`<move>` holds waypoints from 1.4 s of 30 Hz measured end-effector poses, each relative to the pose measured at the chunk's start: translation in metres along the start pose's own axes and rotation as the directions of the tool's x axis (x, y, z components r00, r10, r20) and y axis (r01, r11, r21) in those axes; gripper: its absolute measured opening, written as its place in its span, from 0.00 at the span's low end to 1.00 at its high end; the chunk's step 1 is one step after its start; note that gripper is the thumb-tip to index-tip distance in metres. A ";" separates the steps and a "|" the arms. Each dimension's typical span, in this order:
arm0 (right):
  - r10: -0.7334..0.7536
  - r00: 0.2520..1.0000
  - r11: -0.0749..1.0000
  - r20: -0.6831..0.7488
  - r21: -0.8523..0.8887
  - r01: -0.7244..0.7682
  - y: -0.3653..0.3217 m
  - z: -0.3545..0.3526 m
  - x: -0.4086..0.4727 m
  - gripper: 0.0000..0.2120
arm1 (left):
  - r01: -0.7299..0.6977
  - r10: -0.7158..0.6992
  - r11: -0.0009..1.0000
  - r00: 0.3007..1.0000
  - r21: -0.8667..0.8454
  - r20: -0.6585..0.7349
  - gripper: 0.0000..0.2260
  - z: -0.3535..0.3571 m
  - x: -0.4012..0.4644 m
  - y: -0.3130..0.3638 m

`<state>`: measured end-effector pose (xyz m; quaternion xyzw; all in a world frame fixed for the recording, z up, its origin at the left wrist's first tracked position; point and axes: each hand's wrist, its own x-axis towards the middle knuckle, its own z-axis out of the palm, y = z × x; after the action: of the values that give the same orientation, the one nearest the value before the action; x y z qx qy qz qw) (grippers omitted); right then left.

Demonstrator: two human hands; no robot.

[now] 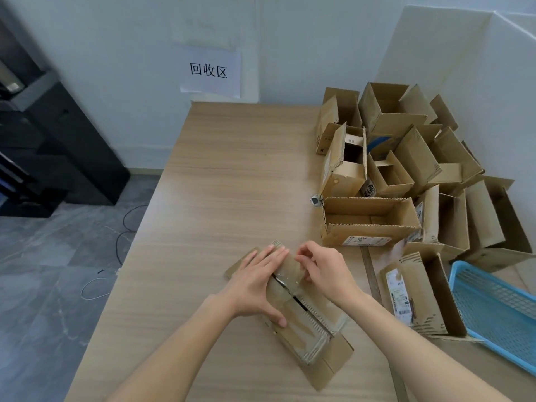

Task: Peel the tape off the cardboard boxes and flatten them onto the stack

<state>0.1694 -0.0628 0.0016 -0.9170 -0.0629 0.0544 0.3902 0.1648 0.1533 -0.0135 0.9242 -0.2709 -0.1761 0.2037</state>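
Box (301,323) lies flattened low in the centre of the frame on the table (232,169), and your left hand (255,282) presses it flat with straight fingers. Your right hand (322,271) curls over the clear tape (285,278) at the box's seam, fingertips pinching it. More boxes (406,169) are heaped at the right, a blue tray (499,311) at lower right.
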 end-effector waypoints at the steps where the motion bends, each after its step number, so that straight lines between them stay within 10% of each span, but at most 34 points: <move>1: 0.043 0.999 0.996 0.026 0.077 -0.045 0.002 -0.003 -0.004 0.05 | -0.006 0.006 1.000 1.000 0.000 -0.009 0.66 0.000 -0.002 -0.001; 5: 0.018 0.992 0.984 0.128 0.173 -0.040 0.011 -0.023 -0.015 0.18 | 0.056 -0.048 0.997 0.985 0.045 -0.163 0.62 0.007 -0.015 -0.003; 10: -0.302 0.876 0.892 0.377 -0.212 0.399 -0.002 -0.019 -0.019 0.34 | 0.189 -0.191 0.981 0.945 -0.033 -0.267 0.53 0.018 -0.029 -0.001; 13: -0.419 0.754 0.766 0.505 -0.250 0.593 -0.002 0.004 -0.016 0.26 | 0.160 -0.168 0.986 0.952 -0.054 -0.256 0.52 0.018 -0.033 -0.007; 20: -0.551 0.773 0.756 0.313 -0.204 0.622 0.006 0.029 -0.019 0.06 | 0.113 -0.122 0.992 0.981 -0.063 -0.152 0.60 0.020 -0.051 -0.015; 33: -0.669 0.725 0.527 0.165 -0.583 0.619 0.003 0.049 -0.032 0.06 | 0.381 -0.524 0.793 0.825 -0.475 -0.213 0.66 0.054 -0.061 0.009; 42: -0.490 0.862 0.599 0.128 -0.670 0.440 -0.008 0.036 -0.038 0.12 | 0.233 -0.506 0.558 0.857 -0.796 -0.104 0.24 0.070 -0.051 0.002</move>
<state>0.1262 -0.0380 -0.0156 -0.9470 -0.3012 -0.1076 0.0306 0.0935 0.1608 -0.0609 0.8026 0.0686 -0.1593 0.5707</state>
